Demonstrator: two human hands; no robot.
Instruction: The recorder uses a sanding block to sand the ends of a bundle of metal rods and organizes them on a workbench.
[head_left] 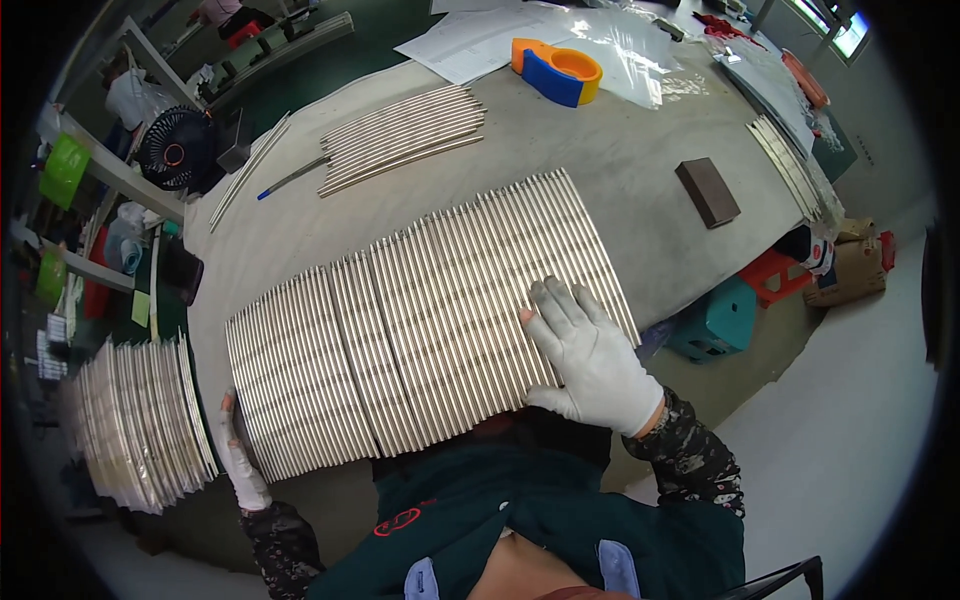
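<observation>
A wide row of thin silvery metal rods (470, 290) lies side by side across the near part of the grey table (640, 150), with narrow gaps left of its middle. My right hand (592, 365), in a white glove with a bare fingertip showing, rests flat on the right end of the row, fingers stretched and apart. At the row's left edge, my gloved left hand (238, 458) stands on its side, its straight fingers along the outermost rod; part of that hand is hidden. Neither hand grips anything. Farther back lies a smaller group of rods (405, 138).
A blue pen (290, 178) touches the smaller group. A dark brown block (708, 192) lies at right, an orange-and-blue ring-shaped thing (556, 72) at the back near papers (470, 45). Left of the table are a plastic-wrapped rod stack (140, 425) and a black fan (175, 148); right, a teal stool (715, 320).
</observation>
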